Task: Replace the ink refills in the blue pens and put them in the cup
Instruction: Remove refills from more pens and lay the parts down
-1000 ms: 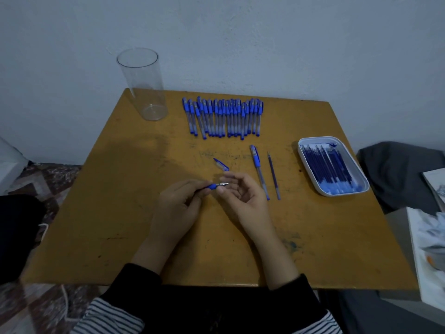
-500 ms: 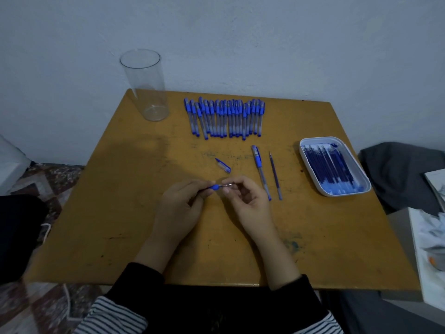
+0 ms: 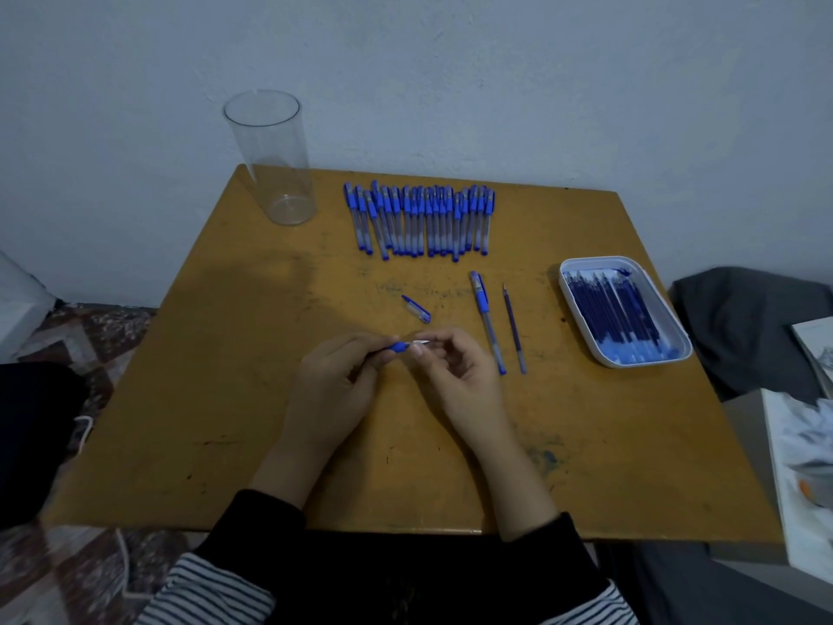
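My left hand (image 3: 331, 390) grips a blue pen (image 3: 397, 346) by its grip end, most of the barrel hidden in the palm. My right hand (image 3: 455, 376) pinches the pen's metal tip (image 3: 421, 342) between thumb and fingers. A loose pen cap (image 3: 417, 309) lies just beyond my hands. To the right lie one capped pen (image 3: 487, 320) and a bare dark refill (image 3: 514, 329). A row of several capped blue pens (image 3: 421, 221) lies at the back. The clear empty cup (image 3: 275, 160) stands at the back left corner. A white tray (image 3: 579, 263) at right holds several refills.
The yellow wooden table (image 3: 225, 399) is worn, with ink marks near its middle. A grey cloth (image 3: 752, 327) and papers (image 3: 807, 462) lie off the right edge. Patterned floor shows at the left.
The hands stay joined on the pen at the same spot; the right hand's fingers have shifted slightly on the tip. The head camera has moved a little.
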